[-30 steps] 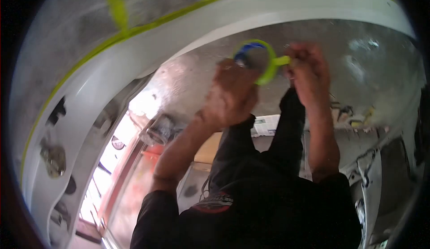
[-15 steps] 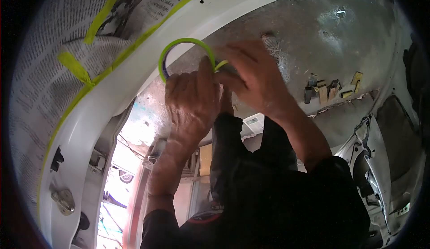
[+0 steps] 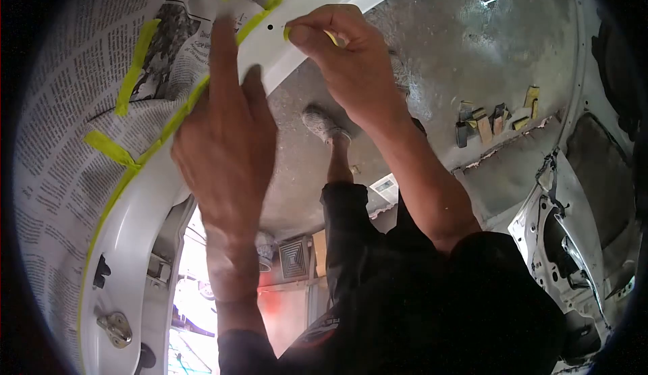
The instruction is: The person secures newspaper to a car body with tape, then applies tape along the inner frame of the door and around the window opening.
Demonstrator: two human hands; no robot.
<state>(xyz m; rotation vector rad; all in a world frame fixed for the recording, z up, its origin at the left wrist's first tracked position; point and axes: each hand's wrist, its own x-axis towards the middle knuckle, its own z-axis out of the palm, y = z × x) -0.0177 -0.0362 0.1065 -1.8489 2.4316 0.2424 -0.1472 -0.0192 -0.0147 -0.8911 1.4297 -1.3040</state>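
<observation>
My left hand (image 3: 226,132) is over the edge of the newspaper (image 3: 74,112) and the white car body frame (image 3: 128,223). Its index finger points up and the thumb stands apart; motion blurs it, and I see nothing held. My right hand (image 3: 354,58) is closed in a pinch on a short piece of yellow-green masking tape (image 3: 287,33), just right of a small dark hole in the white frame. More strips of this masking tape (image 3: 111,148) fix the newspaper along the frame. The tape roll cannot be made out.
Several small sanding blocks (image 3: 482,122) lie on the grey floor (image 3: 432,24) to the right. A foot in a shoe (image 3: 320,122) stands below my hands. A stripped metal car part (image 3: 560,233) is at the right, and a metal latch (image 3: 116,329) at the lower left.
My hands have drawn apart. The left moved left over the newspaper edge, and the tape roll it held is out of sight. The right moved up and left with a piece of masking tape.
</observation>
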